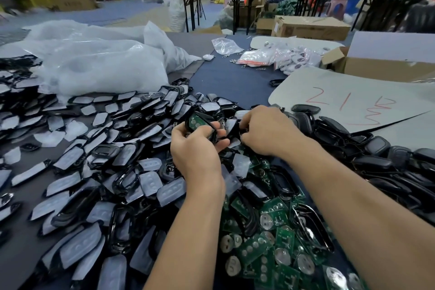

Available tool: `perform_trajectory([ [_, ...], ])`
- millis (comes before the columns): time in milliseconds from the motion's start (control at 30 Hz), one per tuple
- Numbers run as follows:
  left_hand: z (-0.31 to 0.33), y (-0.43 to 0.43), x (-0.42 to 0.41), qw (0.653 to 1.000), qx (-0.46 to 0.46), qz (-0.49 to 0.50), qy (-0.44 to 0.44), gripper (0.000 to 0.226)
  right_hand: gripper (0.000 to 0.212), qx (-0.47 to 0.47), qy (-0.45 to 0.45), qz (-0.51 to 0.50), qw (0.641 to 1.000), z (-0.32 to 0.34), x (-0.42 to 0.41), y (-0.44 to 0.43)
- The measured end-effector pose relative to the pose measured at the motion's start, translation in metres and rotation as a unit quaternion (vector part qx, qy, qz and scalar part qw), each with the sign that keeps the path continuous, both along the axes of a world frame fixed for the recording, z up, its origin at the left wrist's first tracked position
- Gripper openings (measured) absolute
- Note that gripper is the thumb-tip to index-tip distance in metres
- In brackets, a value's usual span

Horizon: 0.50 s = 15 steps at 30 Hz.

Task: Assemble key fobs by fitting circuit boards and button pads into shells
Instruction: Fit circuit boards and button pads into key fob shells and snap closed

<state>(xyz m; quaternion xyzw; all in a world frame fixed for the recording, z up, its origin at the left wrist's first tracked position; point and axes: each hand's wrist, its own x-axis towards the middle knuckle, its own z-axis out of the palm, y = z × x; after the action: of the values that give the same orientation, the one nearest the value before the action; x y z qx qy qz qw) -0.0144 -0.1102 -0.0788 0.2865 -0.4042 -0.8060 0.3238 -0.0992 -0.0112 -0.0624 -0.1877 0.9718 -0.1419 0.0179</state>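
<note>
While the head camera looked down on the desk (230, 82), the two hands met over the middle of a wide spread of parts. The left hand (195, 148) gripped a black shell (187, 123), with the fingers curled round it from below and the thumb laid across its open face. A green circuit board (196, 122) sat inside this shell, partly covered by the thumb. The right hand (268, 132) was just beside the left one, with its fingers bent toward the shell. The fingertips were among dark pieces, and I cannot tell if they pinched anything.

A big heap of shells and button pads (106, 160) covered the left part of the desk, black frames mixed with pale grey pads. A heap of circuit boards (266, 242) lay under and between the forearms, green with round silver contacts. To the right of the right arm lay a pile of closed fobs (376, 148), all black and smooth.

A grey cardboard sheet (341, 101) with red handwriting lay behind the closed fobs. Large white plastic bags (101, 66) were behind the left heap. Small clear packets (270, 56) lay further back on the desk, near an open cardboard box (376, 68).
</note>
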Motion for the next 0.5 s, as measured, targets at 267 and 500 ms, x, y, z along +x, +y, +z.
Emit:
perform_trajectory([
  [267,-0.005,0.001,-0.003,1.0,-0.028,-0.001,-0.012,0.021,0.046,-0.052,0.041,0.072,0.995,-0.001,-0.007,-0.017],
  [500,-0.007,-0.003,-0.005,0.999,-0.028,-0.002,-0.015,0.02,0.023,-0.18,0.042,0.037,0.982,-0.016,-0.004,0.005],
])
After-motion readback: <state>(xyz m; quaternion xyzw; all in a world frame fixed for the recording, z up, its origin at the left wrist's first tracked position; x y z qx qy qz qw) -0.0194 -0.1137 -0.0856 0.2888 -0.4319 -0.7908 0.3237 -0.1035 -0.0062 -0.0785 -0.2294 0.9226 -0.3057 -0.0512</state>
